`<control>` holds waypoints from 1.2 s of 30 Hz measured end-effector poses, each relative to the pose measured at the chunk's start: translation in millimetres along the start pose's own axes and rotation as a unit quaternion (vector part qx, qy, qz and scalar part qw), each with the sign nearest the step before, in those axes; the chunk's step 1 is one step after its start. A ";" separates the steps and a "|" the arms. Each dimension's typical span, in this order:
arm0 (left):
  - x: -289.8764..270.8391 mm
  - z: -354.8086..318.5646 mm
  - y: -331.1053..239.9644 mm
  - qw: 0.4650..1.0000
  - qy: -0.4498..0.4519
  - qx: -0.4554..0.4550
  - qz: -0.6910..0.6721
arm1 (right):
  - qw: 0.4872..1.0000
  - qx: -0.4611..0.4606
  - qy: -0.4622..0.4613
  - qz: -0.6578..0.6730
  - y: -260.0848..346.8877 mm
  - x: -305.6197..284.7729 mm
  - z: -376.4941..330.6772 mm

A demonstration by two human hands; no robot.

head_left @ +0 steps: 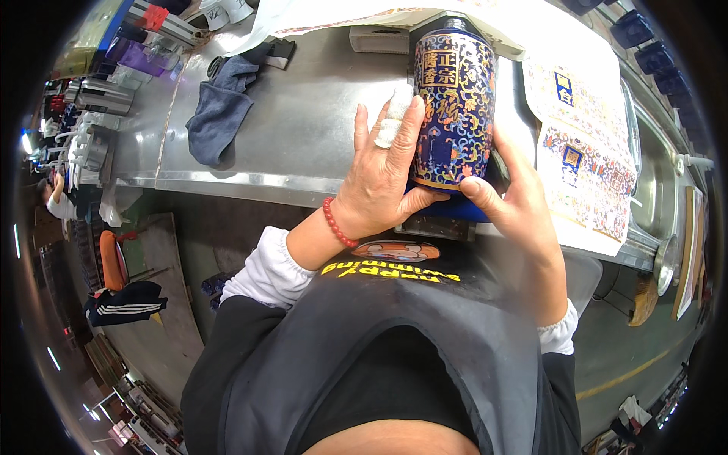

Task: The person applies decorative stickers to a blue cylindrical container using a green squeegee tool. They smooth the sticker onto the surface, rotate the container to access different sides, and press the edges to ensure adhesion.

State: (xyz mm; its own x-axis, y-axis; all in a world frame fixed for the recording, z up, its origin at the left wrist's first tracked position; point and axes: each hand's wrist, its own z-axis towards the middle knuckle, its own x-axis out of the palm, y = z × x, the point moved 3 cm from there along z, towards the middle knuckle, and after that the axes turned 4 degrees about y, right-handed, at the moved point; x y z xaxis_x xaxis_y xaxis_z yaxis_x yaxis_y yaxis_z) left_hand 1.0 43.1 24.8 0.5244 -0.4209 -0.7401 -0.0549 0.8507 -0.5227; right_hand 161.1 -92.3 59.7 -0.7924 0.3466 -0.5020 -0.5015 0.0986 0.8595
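A dark blue bottle with a dense gold, orange and white floral pattern lies in front of me, its neck pointing away. My left hand is against its left side, with the index finger along the wall and the thumb by the base. White wrapping covers a finger of this hand; the other fingers stretch out. On the right side, my right hand grips the bottle, its thumb at the lower edge and its other fingers partly hidden behind. Something blue shows under the base.
Printed pattern sheets lie to the right of the bottle, near a metal sink. A grey-blue cloth rests on the steel table at left. More paper spreads along the back. Blue bottles stand at far right.
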 end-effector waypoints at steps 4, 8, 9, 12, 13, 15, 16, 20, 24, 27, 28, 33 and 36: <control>1.5 0.6 0.5 1.000 0.008 0.005 0.009 | 0.999 0.005 0.002 0.039 -2.4 -0.4 1.5; 1.0 1.8 -0.1 1.000 0.015 -0.004 0.000 | 0.998 0.007 0.015 0.058 -7.2 -2.5 0.0; -0.6 1.6 -1.3 1.000 -0.006 -0.001 -0.004 | 0.998 0.002 0.019 0.053 -8.4 -3.0 -0.6; -6.5 -0.6 -7.2 0.998 -0.048 0.039 0.019 | 0.997 0.015 0.028 0.077 -14.2 -4.8 -2.1; -9.9 -2.6 -9.9 0.995 -0.050 0.072 0.051 | 0.995 0.005 0.032 0.092 -15.2 -5.6 -2.5; -12.3 -6.7 -16.0 0.990 -0.060 0.102 0.082 | 0.991 0.010 0.034 0.127 -17.9 -7.4 -3.9; -13.1 -6.6 -17.0 0.985 -0.059 0.130 0.102 | 0.992 0.002 0.038 0.122 -18.2 -8.3 -4.7; -17.2 -3.6 -18.0 0.977 -0.082 0.171 0.099 | 0.995 0.001 0.041 0.095 -17.9 -12.1 -6.0; -24.2 1.0 -17.1 0.969 -0.061 0.214 0.104 | 0.994 0.018 0.040 0.104 -14.1 -12.1 -4.6; -26.8 2.7 -16.5 0.974 -0.044 0.214 0.055 | 0.993 0.019 0.040 0.109 -11.1 -8.5 -3.7; -27.2 3.3 -16.4 0.975 -0.045 0.210 0.052 | 0.996 0.002 0.041 0.076 -9.8 -7.2 -3.7; -31.4 7.1 -20.4 0.976 -0.028 0.214 0.040 | 0.997 -0.012 0.037 0.070 -17.5 -7.3 -3.6; -32.4 11.1 -26.8 0.979 -0.021 0.201 0.039 | 0.986 0.001 0.054 0.156 -26.3 -12.0 -4.7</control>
State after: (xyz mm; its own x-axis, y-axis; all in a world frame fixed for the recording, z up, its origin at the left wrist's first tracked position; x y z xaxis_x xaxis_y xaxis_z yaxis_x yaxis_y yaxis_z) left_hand -5.2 37.5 67.5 0.5664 -0.3441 -0.7489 0.2386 0.9382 -0.2507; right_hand 182.1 -103.4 42.6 -0.9402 0.2593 -0.2206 -0.2270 0.0055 0.9739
